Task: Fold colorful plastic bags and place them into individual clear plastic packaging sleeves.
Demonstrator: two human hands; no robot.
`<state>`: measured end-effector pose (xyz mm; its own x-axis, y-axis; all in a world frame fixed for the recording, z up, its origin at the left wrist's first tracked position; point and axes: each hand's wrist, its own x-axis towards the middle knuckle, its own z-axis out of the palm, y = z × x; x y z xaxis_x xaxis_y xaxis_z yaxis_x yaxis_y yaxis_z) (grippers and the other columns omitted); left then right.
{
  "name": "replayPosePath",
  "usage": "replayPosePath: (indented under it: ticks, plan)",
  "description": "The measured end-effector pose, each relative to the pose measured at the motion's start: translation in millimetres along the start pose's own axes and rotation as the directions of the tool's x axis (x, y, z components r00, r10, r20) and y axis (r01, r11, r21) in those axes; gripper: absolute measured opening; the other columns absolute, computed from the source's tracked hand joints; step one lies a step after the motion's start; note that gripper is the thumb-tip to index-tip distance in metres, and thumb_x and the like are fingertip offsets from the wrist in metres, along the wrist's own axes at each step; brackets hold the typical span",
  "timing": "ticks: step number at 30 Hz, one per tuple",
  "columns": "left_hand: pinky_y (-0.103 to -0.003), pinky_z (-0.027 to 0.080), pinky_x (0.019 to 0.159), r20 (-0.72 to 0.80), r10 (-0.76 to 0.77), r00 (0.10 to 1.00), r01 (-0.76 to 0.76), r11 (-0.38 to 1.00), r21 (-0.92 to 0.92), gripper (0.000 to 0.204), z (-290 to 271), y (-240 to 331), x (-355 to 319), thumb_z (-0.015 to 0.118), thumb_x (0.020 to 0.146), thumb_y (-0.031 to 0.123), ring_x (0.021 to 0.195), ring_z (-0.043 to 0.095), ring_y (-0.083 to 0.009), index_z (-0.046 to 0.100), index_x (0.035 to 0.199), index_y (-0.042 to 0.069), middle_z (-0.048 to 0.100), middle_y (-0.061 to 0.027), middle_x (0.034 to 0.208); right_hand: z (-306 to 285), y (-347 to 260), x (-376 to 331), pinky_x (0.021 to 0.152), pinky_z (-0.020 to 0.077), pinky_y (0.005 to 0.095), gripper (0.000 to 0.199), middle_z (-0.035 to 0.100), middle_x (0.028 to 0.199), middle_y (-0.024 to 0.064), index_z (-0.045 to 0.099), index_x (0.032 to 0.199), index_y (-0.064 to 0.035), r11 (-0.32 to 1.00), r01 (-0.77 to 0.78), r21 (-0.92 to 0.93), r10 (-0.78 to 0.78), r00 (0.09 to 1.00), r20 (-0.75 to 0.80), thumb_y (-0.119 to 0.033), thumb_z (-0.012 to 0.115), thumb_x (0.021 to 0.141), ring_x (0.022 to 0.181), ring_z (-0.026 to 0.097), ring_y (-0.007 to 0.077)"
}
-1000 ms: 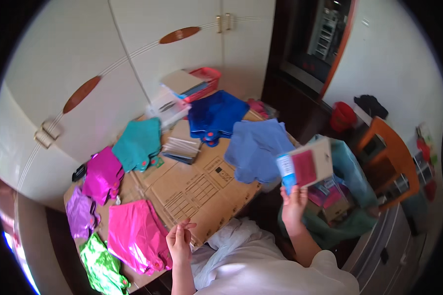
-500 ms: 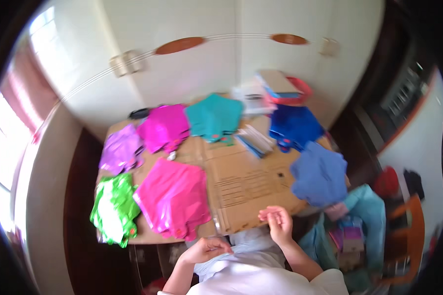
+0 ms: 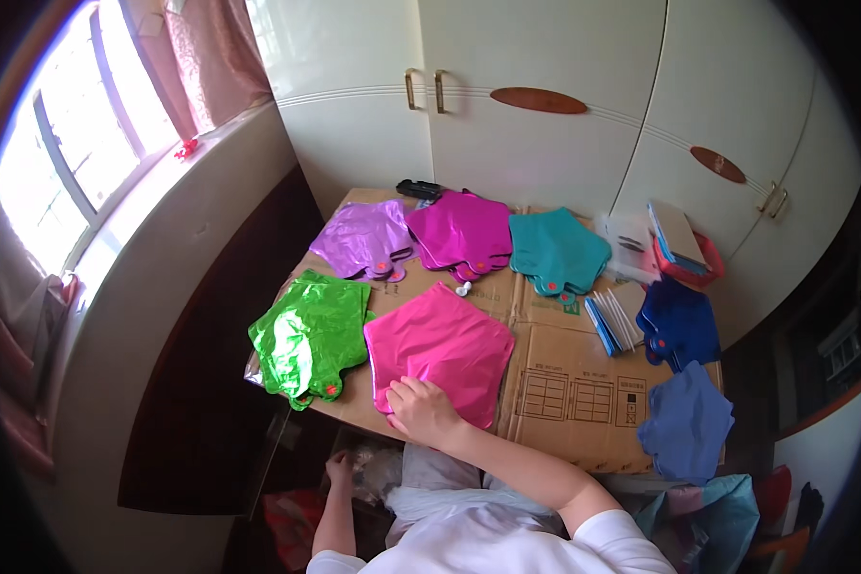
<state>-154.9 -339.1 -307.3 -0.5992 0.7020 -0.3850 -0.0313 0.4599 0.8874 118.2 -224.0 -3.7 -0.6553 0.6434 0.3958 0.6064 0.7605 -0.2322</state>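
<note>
One hand does the work at this moment: the right hand [image 3: 421, 409] lies on the near edge of the pink foil balloon [image 3: 440, 352], its fingers [image 3: 399, 394] curled and bunched together on the foil near the lower left corner, seemingly pinching or pressing the top sheet, though the exact grip is hidden under the knuckles. That pink stack sits at the front of the cardboard-covered worktop [image 3: 574, 392], directly ahead at twelve o'clock from the hand. To handle it well, I judge the foil wants a light pinch at one corner and a slow peel, since such thin sheets cling and crease easily. The left hand [image 3: 340, 469] hangs below the worktop edge at about seven o'clock, fingers loosely bent; whether it holds anything I cannot tell. Just beside the pink stack at nine o'clock lies the green foil balloon [image 3: 311, 335], overhanging the worktop's left edge, so sideways room there is slim. At eleven o'clock sits the purple foil balloon [image 3: 364, 239], at twelve the magenta foil balloon [image 3: 461, 230], at one the teal foil balloon [image 3: 555, 251]. Bare cardboard at three o'clock offers the widest open room, before the blue foil balloon [image 3: 687, 426] at the far right edge.
</note>
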Motion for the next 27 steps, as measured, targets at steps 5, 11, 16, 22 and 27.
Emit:
replayPosePath:
  ticks: [5, 11, 16, 22, 27]
  plan:
    - [-0.035, 0.051, 0.072, 0.336, 0.064, 0.940, -0.341, 0.260, 0.904, 0.033, -19.3, -52.7, 10.0, 0.066, 0.075, 0.034, 0.083, 0.067, -0.0268, 0.072, 0.088, 0.004, 0.069, -0.0153, 0.091, 30.2, 7.9, -4.9, 0.077, 0.0519, 0.0355, 0.022, 0.068, 0.094, 0.0113, 0.065, 0.089, -0.0040, 0.995, -0.014, 0.095, 0.022, 0.997, -0.078, -0.022, 0.067, 0.076, 0.089, 0.065, 0.0242]
    - [-0.032, 0.050, 0.070, 0.483, -0.431, 0.762, -0.167, 0.590, 0.790, 0.030, -1.9, 59.4, -31.7, 0.062, 0.083, 0.032, 0.077, 0.063, -0.0182, 0.067, 0.089, 0.003, 0.067, -0.0072, 0.081, 5.7, 13.4, -3.2, 0.064, 0.0515, 0.0353, 0.018, 0.067, 0.072, 0.0119, 0.067, 0.074, -0.0044, 0.832, -0.278, 0.480, 0.333, 0.942, -0.032, -0.021, 0.071, 0.075, 0.070, 0.066, 0.0255]
    - [-0.026, 0.046, 0.069, 0.844, 0.018, 0.536, -0.235, 0.963, 0.129, 0.023, -6.8, 209.7, -113.3, 0.055, 0.092, 0.023, 0.074, 0.056, -0.0083, 0.066, 0.087, 0.004, 0.065, -0.0001, 0.080, 1.0, 22.8, -0.6, 0.055, 0.0476, 0.0332, 0.028, 0.065, 0.064, 0.0117, 0.065, 0.072, -0.0036, 0.600, -0.429, 0.675, 0.504, 0.858, 0.097, -0.027, 0.081, 0.067, 0.059, 0.065, 0.0205]
    - [-0.035, 0.046, 0.086, 0.453, 0.841, 0.297, -0.945, 0.325, 0.017, 0.015, 38.4, 328.1, -136.9, 0.059, 0.087, 0.015, 0.087, 0.063, -0.0249, 0.063, 0.094, 0.002, 0.066, -0.0080, 0.096, 19.7, 44.3, -4.6, 0.054, 0.0443, 0.0287, 0.031, 0.060, 0.060, 0.0033, 0.061, 0.071, -0.0023, 0.453, -0.429, 0.781, 0.533, 0.833, 0.149, -0.029, 0.077, 0.076, 0.056, 0.056, 0.0096]
    - [-0.043, 0.040, 0.099, 0.832, 0.510, 0.219, -0.974, 0.067, 0.215, 0.035, 67.0, 343.6, -109.8, 0.066, 0.080, 0.030, 0.113, 0.053, -0.0352, 0.060, 0.101, 0.003, 0.058, -0.0162, 0.116, 20.2, 58.6, -5.2, 0.058, 0.0458, 0.0261, 0.017, 0.062, 0.078, -0.0003, 0.062, 0.089, -0.0062, -0.152, -0.248, 0.957, 0.591, 0.753, 0.289, -0.022, 0.067, 0.087, 0.069, 0.057, 0.0090]
